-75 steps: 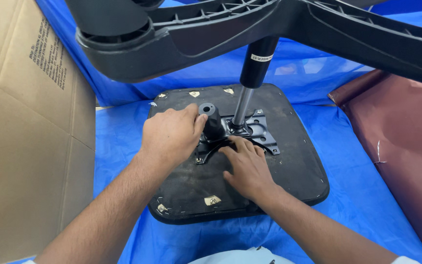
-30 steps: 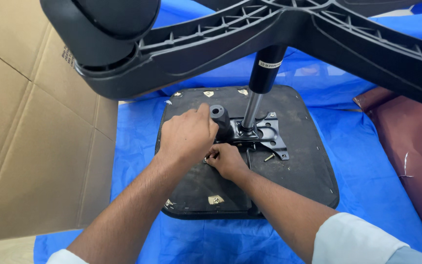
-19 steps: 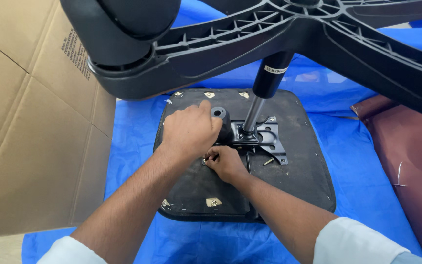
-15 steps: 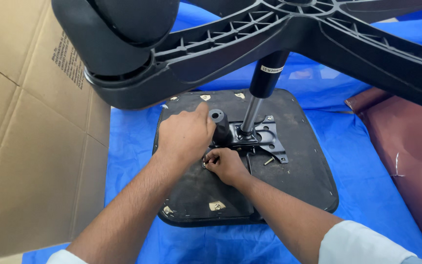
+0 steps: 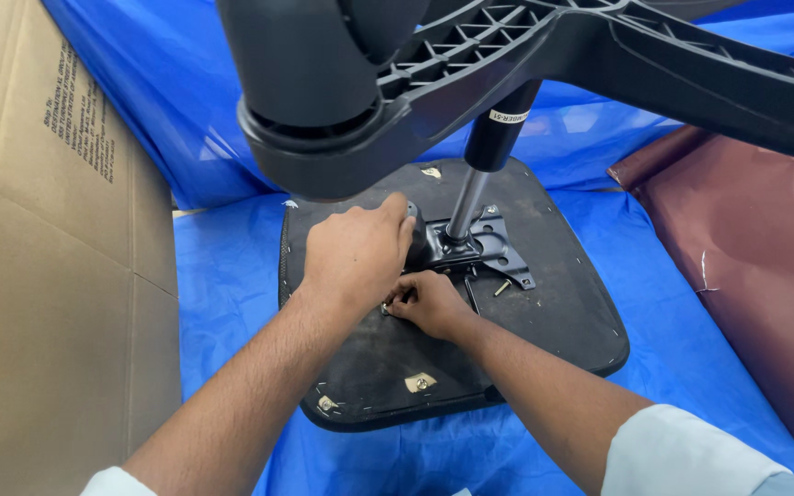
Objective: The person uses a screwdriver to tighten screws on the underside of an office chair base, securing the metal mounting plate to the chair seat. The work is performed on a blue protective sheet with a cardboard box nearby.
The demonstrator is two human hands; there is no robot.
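Left hand [image 5: 353, 253] rests on the black seat mechanism [image 5: 470, 253]; right hand [image 5: 429, 303] pinches a small bolt [image 5: 385, 309] beside it.

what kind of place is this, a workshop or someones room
Hard to say for sure, but it looks like a makeshift furniture-assembly spot on a floor. A blue tarp is spread under an upturned chair seat, flattened cardboard lies alongside, and the left hand and right hand work at its metal bracket.

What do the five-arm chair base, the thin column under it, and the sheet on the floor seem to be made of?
Chair base: probably moulded black plastic, matt, with ribbing on its underside. Column: likely metal, a smooth grey shine. Floor sheet: looks like thin blue plastic, glossy and creased.
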